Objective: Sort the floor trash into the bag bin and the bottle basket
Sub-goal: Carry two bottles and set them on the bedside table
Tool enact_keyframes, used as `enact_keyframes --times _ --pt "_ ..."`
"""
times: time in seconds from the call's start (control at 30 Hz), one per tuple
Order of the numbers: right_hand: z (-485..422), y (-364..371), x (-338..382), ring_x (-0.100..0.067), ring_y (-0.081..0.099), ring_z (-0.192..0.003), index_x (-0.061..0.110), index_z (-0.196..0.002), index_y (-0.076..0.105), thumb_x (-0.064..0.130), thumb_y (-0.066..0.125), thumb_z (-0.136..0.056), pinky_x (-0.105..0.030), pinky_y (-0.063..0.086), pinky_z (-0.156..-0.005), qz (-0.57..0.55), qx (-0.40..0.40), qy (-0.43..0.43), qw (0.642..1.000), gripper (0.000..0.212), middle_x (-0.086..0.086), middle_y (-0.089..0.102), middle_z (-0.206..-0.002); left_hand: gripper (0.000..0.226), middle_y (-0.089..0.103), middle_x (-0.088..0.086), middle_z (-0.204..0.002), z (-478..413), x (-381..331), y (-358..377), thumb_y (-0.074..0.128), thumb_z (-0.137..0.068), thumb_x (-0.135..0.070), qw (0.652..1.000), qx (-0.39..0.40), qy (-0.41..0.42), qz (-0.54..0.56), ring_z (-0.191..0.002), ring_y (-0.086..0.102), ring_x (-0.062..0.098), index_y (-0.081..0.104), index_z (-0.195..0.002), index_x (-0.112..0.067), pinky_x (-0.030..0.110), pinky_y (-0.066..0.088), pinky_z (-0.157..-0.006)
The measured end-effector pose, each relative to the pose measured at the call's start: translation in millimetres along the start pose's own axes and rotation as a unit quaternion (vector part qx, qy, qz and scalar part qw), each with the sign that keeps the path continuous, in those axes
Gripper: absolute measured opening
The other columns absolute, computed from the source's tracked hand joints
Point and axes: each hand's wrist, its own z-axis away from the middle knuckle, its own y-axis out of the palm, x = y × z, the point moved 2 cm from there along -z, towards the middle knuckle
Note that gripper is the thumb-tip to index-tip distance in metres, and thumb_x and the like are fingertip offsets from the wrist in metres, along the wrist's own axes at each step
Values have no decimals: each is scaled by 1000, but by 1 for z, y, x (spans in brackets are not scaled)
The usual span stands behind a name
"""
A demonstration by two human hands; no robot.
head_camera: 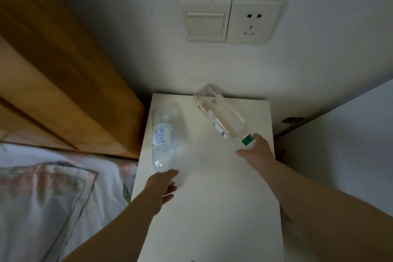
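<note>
Bottles gripped at the neck, one to a hand: over a white nightstand (212, 208), a person's left hand (162, 187) holds the blue-lettered bottle (162, 136) with fingers curled round its mouth end, while the right hand (257, 152) pinches the green-capped bottle (221, 116) just behind its green cap (247, 140). Both bottles point away from the person, across the nightstand's top towards the wall behind it. Whether they rest on that top or hang just above it cannot be told. Both look clear and empty, so they are judged light and thin-walled, likely to dent or crackle under a hard squeeze and slick along the smooth body. The neck, where each hand has it, is probably the stiffest and surest hold. The blue-lettered bottle's cap end is hidden inside the hand. On the wall above the nightstand sit a light switch (205, 22) and a socket (254, 21); to the nightstand's left lie a flowered pillow (42, 187) and a wooden headboard (53, 91). Neither the bag bin nor the bottle basket is in view — both bottles would belong in the basket.
</note>
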Motion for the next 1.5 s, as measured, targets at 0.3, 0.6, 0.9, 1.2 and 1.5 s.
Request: enact_keyframes --times 0.3,0.6,0.9,1.2,1.5 --pt "32 12 -23 -24 58 -96 3 -118 50 30 66 -82 -30 46 -78 34 41 58 997 47 -15 56 -116 14 55 5 -75 28 -1 21 65 -86 -19 999 34 14 -37 -70 56 16 54 -82 -10 29 47 -70" --pt "79 48 -27 -30 54 -110 3 -132 30 29 65 -84 -35 46 -90 -111 9 81 990 65 -16 49 -124 15 55 4 -74 41 5 18 64 -86 -21 985 94 32 -143 -69 56 15 54 -82 -12 28 46 -68" --pt "91 110 -29 -23 54 -77 3 -117 53 22 73 -76 -25 40 -57 -262 39 152 952 49 -10 55 -90 15 53 3 -71 12 10 -2 62 -87 -19 961 97 78 -247 -64 53 14 53 -78 -13 26 42 -63" --pt "210 95 -111 -13 51 -61 7 -99 46 13 64 -82 -16 37 -46 -393 -41 259 882 26 -5 52 -79 14 49 4 -59 63 59 29 56 -88 -11 880 174 121 -424 -53 48 15 49 -75 -10 21 36 -52" --pt "356 100 -237 -18 51 -51 1 -105 51 17 69 -77 -19 39 -44 -582 -197 345 709 37 -14 59 -83 11 48 7 -62 166 194 106 56 -87 -13 679 269 217 -648 -51 43 17 52 -78 -9 25 37 -54"
